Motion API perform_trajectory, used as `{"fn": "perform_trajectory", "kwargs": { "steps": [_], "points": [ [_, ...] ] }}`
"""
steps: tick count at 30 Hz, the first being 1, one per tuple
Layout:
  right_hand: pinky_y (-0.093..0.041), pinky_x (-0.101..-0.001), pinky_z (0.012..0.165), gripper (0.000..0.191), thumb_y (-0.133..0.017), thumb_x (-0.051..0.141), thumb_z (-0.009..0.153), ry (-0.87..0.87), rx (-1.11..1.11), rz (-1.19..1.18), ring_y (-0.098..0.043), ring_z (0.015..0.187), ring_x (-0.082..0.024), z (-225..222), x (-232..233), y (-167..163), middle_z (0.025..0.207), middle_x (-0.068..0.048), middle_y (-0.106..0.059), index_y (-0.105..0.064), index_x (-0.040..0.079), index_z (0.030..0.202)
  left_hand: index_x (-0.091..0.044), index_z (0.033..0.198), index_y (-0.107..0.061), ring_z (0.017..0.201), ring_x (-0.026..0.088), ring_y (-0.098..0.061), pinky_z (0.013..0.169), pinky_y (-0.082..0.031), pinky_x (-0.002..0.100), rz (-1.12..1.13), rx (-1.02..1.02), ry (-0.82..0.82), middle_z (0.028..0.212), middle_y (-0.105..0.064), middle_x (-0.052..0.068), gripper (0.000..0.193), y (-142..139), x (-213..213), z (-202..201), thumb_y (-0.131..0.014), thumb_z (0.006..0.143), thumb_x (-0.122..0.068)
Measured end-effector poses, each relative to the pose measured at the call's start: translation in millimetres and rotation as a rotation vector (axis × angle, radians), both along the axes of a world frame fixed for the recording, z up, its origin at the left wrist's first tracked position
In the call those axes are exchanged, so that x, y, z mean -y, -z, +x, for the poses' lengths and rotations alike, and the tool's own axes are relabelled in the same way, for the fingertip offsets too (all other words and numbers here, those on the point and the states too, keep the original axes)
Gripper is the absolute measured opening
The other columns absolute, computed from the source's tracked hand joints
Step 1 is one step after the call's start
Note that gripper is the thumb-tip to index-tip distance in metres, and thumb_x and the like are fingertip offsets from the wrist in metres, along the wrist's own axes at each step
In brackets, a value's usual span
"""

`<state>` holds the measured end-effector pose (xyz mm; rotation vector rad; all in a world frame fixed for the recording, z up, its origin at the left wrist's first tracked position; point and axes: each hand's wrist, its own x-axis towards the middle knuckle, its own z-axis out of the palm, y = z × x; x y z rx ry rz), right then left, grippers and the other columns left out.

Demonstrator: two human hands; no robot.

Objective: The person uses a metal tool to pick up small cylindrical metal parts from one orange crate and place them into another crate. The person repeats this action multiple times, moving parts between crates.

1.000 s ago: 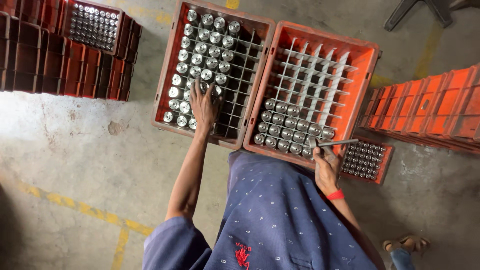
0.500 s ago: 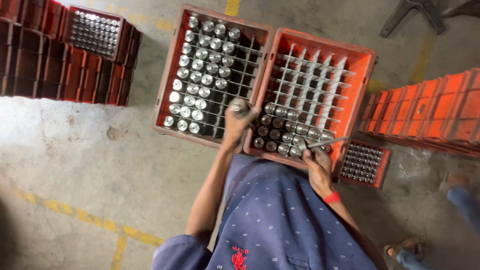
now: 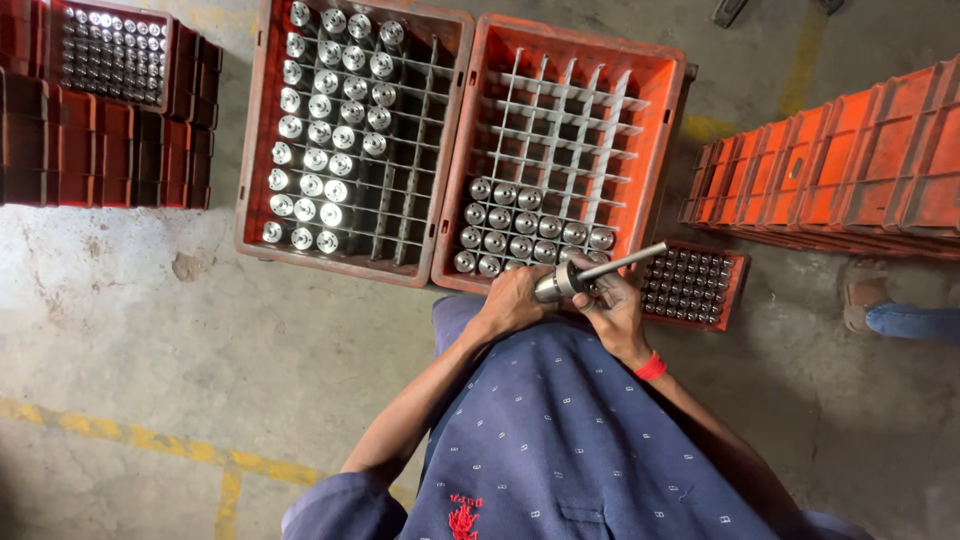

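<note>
My left hand grips a short silver metal cylinder just in front of my body. My right hand holds a thin metal rod whose end meets the cylinder. Both hands hover at the near edge of the right orange crate, whose divided cells hold two rows of cylinders at the near side. The left orange crate holds several rows of the same shiny cylinders on its left half.
A small tray of dark parts lies right of my hands. Stacked orange crates stand at the right and dark red ones at the left, topped by a tray of small parts. Another person's foot is at the right.
My left hand lifted a cylinder out of the left crate and brought it back to my right hand, where the rod now meets it.
</note>
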<state>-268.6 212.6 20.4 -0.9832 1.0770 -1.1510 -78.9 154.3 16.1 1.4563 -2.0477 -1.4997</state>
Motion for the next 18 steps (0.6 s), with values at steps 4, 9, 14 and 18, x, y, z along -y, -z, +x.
{"fn": "perform_trajectory", "kwargs": {
  "steps": [4,9,14,18],
  "points": [
    [-0.052,-0.0304,0.107,0.053,-0.076,0.015,0.092,-0.046,-0.026,0.064,-0.065,0.122,-0.019,-32,1,25,0.135,-0.012,-0.068,-0.059,-0.005,0.138,-0.005,0.125,-0.068,0.095,0.037,-0.074,0.083,-0.057,0.047,0.062,-0.146,0.069,0.101,-0.075,0.022,0.062,13,0,-9,-0.084,0.075,-0.038],
    [-0.047,-0.0280,0.094,0.040,-0.068,0.009,0.099,0.349,0.067,0.183,-0.060,0.105,-0.013,-58,9,48,0.120,-0.005,-0.071,-0.063,-0.004,0.136,-0.002,0.139,-0.052,0.089,0.037,-0.073,0.082,-0.058,0.046,-0.047,0.015,0.051,0.104,-0.072,0.023,0.074,39,29,-16,-0.079,0.084,-0.043],
    [-0.046,-0.0279,0.101,0.033,-0.065,0.008,0.104,0.452,0.093,0.131,-0.061,0.107,-0.012,-78,9,52,0.118,-0.004,-0.070,-0.064,-0.004,0.135,-0.005,0.148,-0.041,0.093,0.040,-0.069,0.074,-0.058,0.044,-0.686,0.127,0.040,0.117,-0.064,0.023,0.057,70,66,-25,-0.063,0.097,-0.015],
    [-0.045,-0.0272,0.103,0.037,-0.064,0.007,0.100,0.450,0.133,0.187,-0.061,0.111,-0.011,-71,-2,58,0.121,-0.005,-0.069,-0.062,-0.004,0.135,-0.011,0.142,-0.051,0.099,0.038,-0.069,0.082,-0.059,0.040,-0.838,0.127,0.070,0.124,-0.065,0.020,0.071,80,70,-23,-0.058,0.073,0.003]
  ]
}}
